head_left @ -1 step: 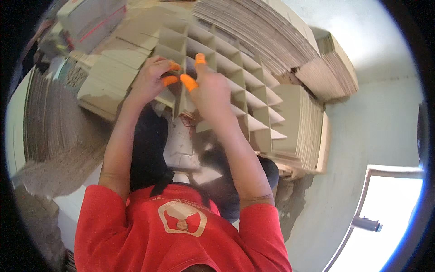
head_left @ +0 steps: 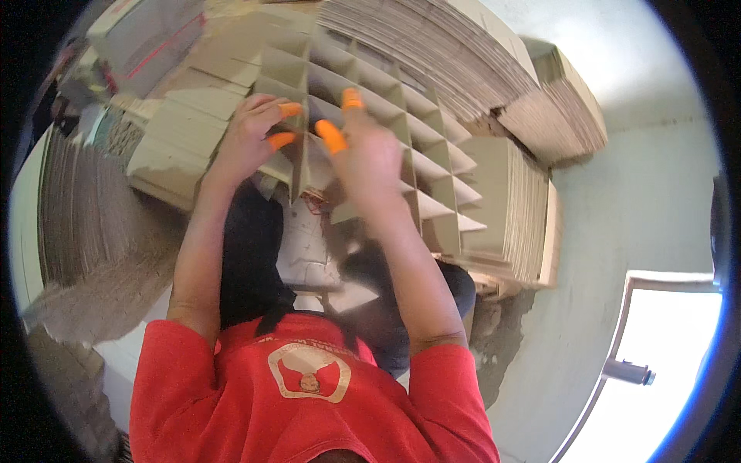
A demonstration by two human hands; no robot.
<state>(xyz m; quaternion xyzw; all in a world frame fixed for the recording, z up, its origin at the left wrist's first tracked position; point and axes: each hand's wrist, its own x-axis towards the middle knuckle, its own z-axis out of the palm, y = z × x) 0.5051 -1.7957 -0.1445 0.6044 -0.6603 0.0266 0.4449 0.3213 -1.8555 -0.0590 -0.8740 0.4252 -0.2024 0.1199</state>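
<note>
A cardboard divider grid [head_left: 421, 166] of interlocked upright strips lies in front of me, its slots forming rows of square cells. Orange covers sit on the thumb and index finger of both hands. At the grid's left edge is my left hand [head_left: 245, 139], thumb and index apart beside the leftmost long strip [head_left: 302, 158]. My right hand [head_left: 373, 158], slightly blurred, hovers over the grid's near-middle cells with thumb and index spread. Nothing shows between the fingers of either hand. It partly hides the cells beneath it.
Stacked flat cardboard strips [head_left: 432, 50] lie beyond the grid, with another stack [head_left: 513, 208] at its right. Cardboard pieces [head_left: 181, 143] lie left of it. A tall stack [head_left: 77, 208] stands far left. A grey-white box [head_left: 147, 38] is at the back left. A pale wall [head_left: 633, 208] rises at right.
My right hand has shifted slightly right, away from my left hand and the leftmost long strip. My left hand stays by the grid's left edge; the whole view has shifted a little.
</note>
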